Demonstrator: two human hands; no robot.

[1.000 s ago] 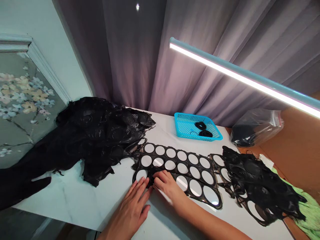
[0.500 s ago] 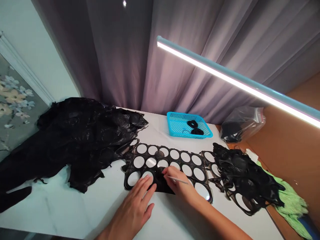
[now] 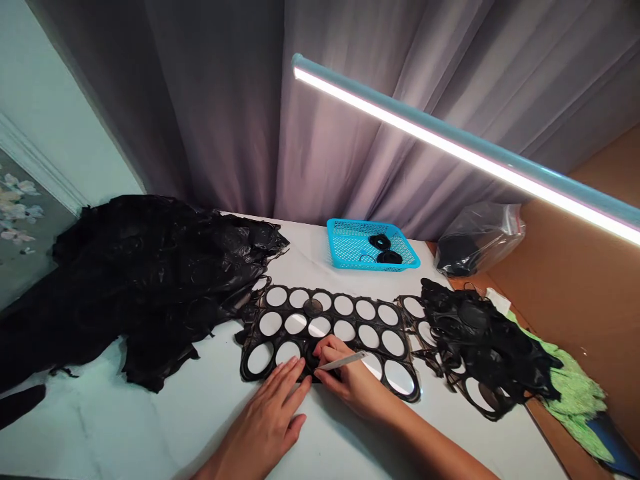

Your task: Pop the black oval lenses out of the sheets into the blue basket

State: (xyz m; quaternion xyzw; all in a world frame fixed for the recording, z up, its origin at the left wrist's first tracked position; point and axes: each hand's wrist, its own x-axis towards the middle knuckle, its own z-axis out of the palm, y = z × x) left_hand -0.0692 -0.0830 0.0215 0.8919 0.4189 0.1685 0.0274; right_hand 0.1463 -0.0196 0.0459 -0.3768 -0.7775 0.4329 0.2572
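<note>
A black rubbery sheet (image 3: 304,343) with rows of round holes lies on the white table, whose surface shows through the holes. My left hand (image 3: 273,413) rests flat on the sheet's near edge, fingers stretched out and slightly apart. My right hand (image 3: 345,383) is closed around a slim silvery tool (image 3: 345,361), either tweezers or a blade; I cannot tell which. Its tip points left, down at the near row of the sheet, just right of my left fingertips. A dark part of that row sits under the right fingers, partly hidden. A loose dark disc (image 3: 313,307) lies over the far rows.
A big heap of black sheets (image 3: 150,280) covers the left. Several black rings lie in a blue basket (image 3: 345,260) at the back. To the right are more holed black scraps (image 3: 480,327), a clear plastic bag (image 3: 493,230) and a green cloth (image 3: 580,393). A lamp tube (image 3: 450,143) hangs above.
My right hand has moved slightly left and nearer, and the silvery tool's angle has changed, so more of it shows. My left hand stays on the sheet. The camera view has shifted a little.
</note>
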